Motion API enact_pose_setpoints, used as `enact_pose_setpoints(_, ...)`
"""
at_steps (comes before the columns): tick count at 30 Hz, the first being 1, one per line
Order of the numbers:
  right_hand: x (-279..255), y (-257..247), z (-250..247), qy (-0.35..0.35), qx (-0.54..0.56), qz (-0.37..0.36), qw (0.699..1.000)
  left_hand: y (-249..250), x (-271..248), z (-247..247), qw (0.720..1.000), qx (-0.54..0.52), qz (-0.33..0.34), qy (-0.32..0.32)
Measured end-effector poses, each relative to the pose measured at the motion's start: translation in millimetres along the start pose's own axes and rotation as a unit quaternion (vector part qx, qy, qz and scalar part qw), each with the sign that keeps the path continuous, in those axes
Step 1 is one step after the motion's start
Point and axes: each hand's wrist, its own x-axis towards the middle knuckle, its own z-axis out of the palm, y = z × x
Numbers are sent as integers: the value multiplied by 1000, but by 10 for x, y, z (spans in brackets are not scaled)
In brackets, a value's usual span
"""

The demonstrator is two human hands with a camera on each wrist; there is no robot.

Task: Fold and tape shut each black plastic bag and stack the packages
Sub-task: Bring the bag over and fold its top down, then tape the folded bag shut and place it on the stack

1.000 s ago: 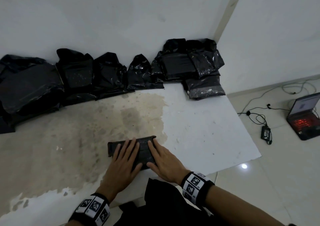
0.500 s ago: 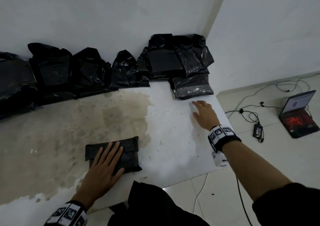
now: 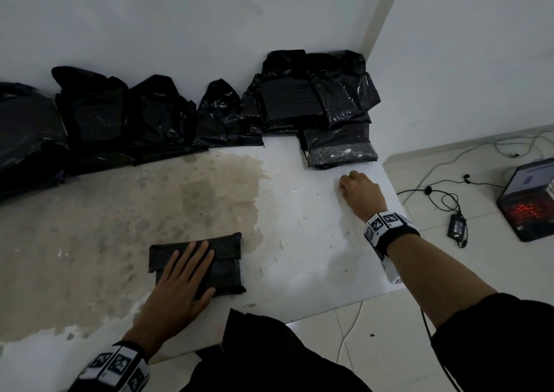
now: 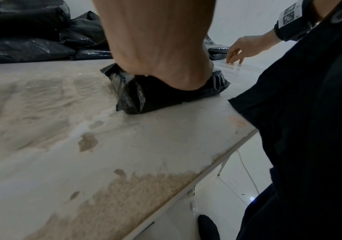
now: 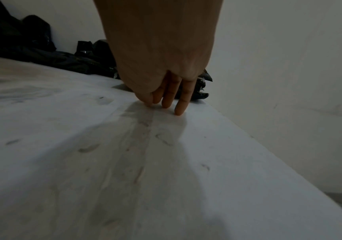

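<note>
your left hand lies flat, fingers straight, on the folded black package near the table's front edge; your right hand touches bare tabletop with loosely bent fingertips, holding nothing (just beside the stacked packages at the wall)

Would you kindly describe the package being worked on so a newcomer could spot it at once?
Start at the white table with the tan stain. Near its front edge, apart from the bags along the wall, lies the folded black package under the flat left hand. It alone is small, flat and neatly rectangular.
</note>
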Motion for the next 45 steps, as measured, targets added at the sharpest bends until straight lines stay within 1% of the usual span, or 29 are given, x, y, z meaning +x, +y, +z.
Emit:
enact_pose_setpoints(4,33,43,-6,-13,-5,-20,1000,3,-1,-15,1000,1,-2,-1)
enact_pose_setpoints(6,18,44,-16,-11,3,-18,1000,8,1,-20,1000,2,-3,-2)
enact_pose_setpoints(9,-73,37,-35,13,34,-16,999,17,-2,-26,1000,-5,-5,0)
enact_pose_setpoints(13,-215,37,-14,36,72,5,997,27,-3,-19,1000,-14,-8,2)
enact_pose_setpoints(16,-229,24,-35,23,105,10,994,29,0,-19,1000,-13,-6,4)
enact_pose_setpoints(19,-194,2,-58,16,77,-2,997,30,1,-23,1000,-14,-3,6)
enact_pose_setpoints(23,-235,-7,-83,40,66,-17,997,25,3,-17,1000,-22,-8,5)
enact_pose_setpoints(26,-380,8,-166,55,92,-35,994,28,9,-18,999,-32,-6,8)
enact_pose_setpoints(31,-716,-111,-422,32,111,-36,993,21,21,-81,999,-41,-6,-1)
enact_pose_setpoints(34,-914,-225,-579,47,109,-30,993,3,55,-131,998,-58,-3,9)
enact_pose_setpoints(36,-1031,-339,-705,69,130,-27,989,6,77,-182,997,-74,-6,13)
enact_pose_setpoints(39,-1160,-633,-946,110,207,-38,971,-8,118,-264,992,-124,-32,10)
enact_pose_setpoints(41,-1221,-946,-1118,100,290,-32,951,-30,162,-325,976,-206,-73,8)
enact_pose_setpoints(43,-1271,-1324,-1270,77,392,-31,916,-44,216,-452,939,-322,-122,6)
enact_pose_setpoints(44,-1284,-1516,-1325,65,448,-29,891,-58,250,-532,915,-375,-149,4)
enact_pose_setpoints(45,-1289,-1695,-1361,51,503,-23,862,-66,279,-639,887,-425,-179,-13)
